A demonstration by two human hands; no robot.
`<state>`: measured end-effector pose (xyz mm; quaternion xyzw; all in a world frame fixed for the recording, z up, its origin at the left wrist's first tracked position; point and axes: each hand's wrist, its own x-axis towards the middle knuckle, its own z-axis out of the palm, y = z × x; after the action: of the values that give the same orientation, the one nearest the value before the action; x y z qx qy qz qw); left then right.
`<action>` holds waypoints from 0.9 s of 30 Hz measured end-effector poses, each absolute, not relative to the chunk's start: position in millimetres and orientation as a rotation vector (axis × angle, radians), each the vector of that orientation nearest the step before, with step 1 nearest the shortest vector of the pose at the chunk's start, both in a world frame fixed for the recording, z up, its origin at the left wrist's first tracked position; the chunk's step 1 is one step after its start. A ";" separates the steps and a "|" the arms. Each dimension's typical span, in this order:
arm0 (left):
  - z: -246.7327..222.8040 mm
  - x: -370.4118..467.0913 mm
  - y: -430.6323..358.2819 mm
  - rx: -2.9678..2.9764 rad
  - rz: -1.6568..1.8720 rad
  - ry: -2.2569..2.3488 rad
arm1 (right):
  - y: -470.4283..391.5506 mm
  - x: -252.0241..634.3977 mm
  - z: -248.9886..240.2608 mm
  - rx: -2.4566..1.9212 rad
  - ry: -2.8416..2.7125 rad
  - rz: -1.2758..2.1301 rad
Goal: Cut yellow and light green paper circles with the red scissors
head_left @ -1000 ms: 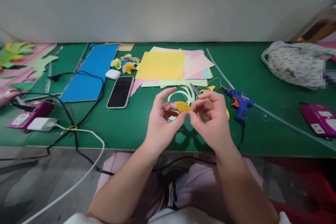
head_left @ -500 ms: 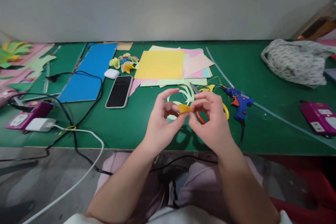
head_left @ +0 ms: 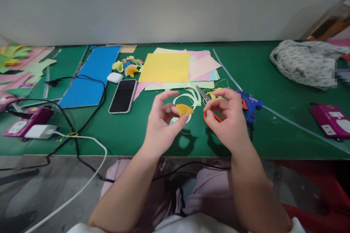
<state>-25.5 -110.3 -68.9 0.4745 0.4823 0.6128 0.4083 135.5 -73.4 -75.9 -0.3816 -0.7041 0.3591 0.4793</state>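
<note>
A small folded piece of yellow paper (head_left: 184, 109) is pinched between the thumb and fingers of my left hand (head_left: 162, 125). Just to its right is my right hand (head_left: 225, 120), apart from the paper, its thumb and index fingertips pressed together; whether anything thin is between them I cannot make out. Beneath the right hand lie scissors (head_left: 203, 94) with a red handle, partly hidden by the fingers. Pale green paper strips (head_left: 191, 96) curl on the table behind my hands, and yellow paper scraps (head_left: 216, 93) lie beside the scissors.
A blue glue gun (head_left: 252, 106) lies right of my hands. Stacked coloured paper (head_left: 164, 67), paper petals (head_left: 128, 66), a phone (head_left: 123, 96), a white case (head_left: 115, 77) and a blue board (head_left: 91, 76) are behind and left. Cables (head_left: 73, 116) cross the left side; purple power strips (head_left: 329, 120) stand at both sides.
My hands have moved apart. The right hand has let go of the yellow paper and shifted right; the left keeps the paper, showing more of it, and has moved slightly left.
</note>
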 end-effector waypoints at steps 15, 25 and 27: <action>-67.1 -18.9 -112.4 1.280 1.533 1.226 | -81.4 124.8 -78.8 -0.850 -1.653 0.998; -69.2 -23.8 -112.1 1.283 1.562 1.251 | -73.6 133.1 -73.6 -0.870 -1.509 1.040; -69.7 -24.5 -112.1 1.300 1.556 1.258 | -74.2 134.3 -72.2 -0.829 -1.465 1.091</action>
<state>-24.5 -112.1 -69.7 0.5064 0.4900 0.6061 0.3690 134.3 -74.2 -72.2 -0.3485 -0.6157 0.4586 0.5378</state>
